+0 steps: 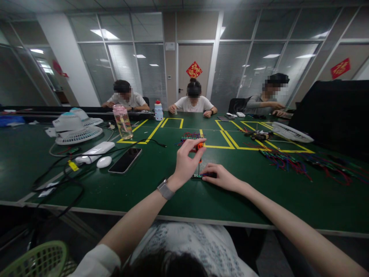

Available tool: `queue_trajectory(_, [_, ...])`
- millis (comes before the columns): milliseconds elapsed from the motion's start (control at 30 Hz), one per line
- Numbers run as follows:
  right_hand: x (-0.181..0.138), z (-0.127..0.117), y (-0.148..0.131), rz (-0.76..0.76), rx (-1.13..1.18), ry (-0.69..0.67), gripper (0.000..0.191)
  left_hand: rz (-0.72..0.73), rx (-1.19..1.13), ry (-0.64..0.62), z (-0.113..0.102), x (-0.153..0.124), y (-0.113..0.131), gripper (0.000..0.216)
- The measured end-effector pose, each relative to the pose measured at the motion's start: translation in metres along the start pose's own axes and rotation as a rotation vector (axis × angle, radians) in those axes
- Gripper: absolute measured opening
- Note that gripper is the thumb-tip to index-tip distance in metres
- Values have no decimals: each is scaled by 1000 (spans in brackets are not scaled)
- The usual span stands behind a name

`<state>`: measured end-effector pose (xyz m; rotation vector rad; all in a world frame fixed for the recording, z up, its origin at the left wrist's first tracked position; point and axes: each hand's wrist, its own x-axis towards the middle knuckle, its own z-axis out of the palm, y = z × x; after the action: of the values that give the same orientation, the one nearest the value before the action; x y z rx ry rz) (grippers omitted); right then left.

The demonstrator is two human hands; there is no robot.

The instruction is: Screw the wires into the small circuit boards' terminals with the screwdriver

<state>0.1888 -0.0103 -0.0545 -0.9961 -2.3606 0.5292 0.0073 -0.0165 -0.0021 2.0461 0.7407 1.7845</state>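
Observation:
My left hand point(186, 161) is closed round the orange handle of a small screwdriver point(199, 148), held upright with its shaft pointing down onto a small green and black part point(198, 176) on the green table point(161, 184). A watch sits on that wrist. My right hand point(220, 177) lies on the table with its fingers pinched on the right end of that small part, holding it still. A heap of red, green and blue wired pieces point(188, 136) lies just beyond the screwdriver.
A phone point(125, 160), a white mouse point(104, 162), a power strip point(95, 151), black cables, two white fans point(76, 129) and a clear bottle point(123, 121) stand to the left. More coloured wires point(288, 161) lie to the right. Three people sit at the far side. A green basket point(37, 261) is at bottom left.

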Motion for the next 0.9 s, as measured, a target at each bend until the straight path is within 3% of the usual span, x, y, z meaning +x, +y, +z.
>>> queue_trajectory(467, [0,2,3,1,-1,5,18,45,122,79,0,1,-1,16])
queue_trajectory(900, [0,1,3,4,0,-1,18,28,77,29,-1,2,0,19])
